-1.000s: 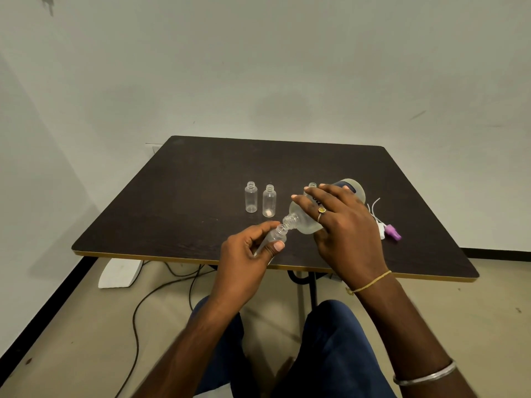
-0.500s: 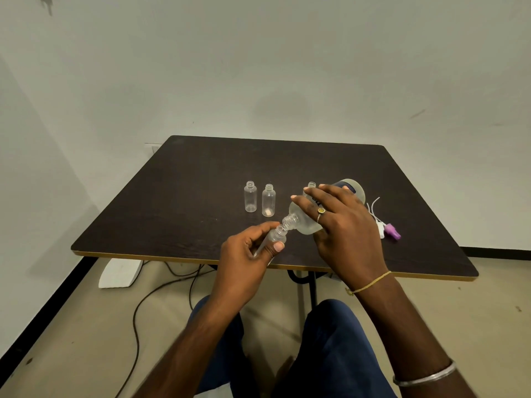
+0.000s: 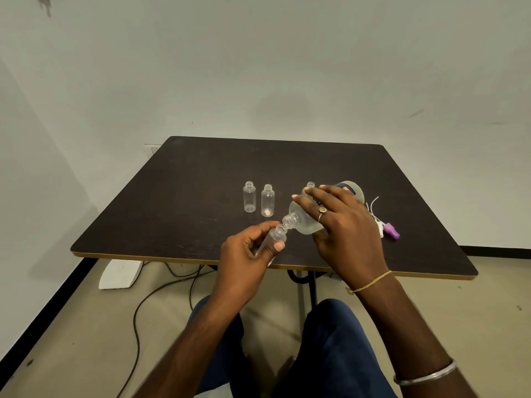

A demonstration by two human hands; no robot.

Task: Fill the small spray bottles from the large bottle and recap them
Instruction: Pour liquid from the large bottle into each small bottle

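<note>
The fingers (image 3: 260,227) of the left hand (image 3: 244,257) are curled round a small spray bottle (image 3: 276,236), thumb and forefinger pinching it just below the open neck, which tilts up and to the right. The right hand (image 3: 344,234) grasps the large bottle (image 3: 304,224) with its fingers spread over the body, holding it tipped almost onto its side so that its uncapped mouth meets the small bottle's mouth, both raised over the near part of the tabletop (image 3: 186,196). This looks like the pouring step for the first bottle; whether liquid is running cannot be told. Two uncapped small bottles (image 3: 249,196) stand upright side by side farther back, and the neck of a third bottle (image 3: 310,185) shows just behind the large one. A purple spray head (image 3: 391,230) with thin white tubes lies to the right. The next move probably calls for keeping the two mouths aligned, tipping gently to avoid spilling, then righting the large bottle before reaching for a spray head.
</note>
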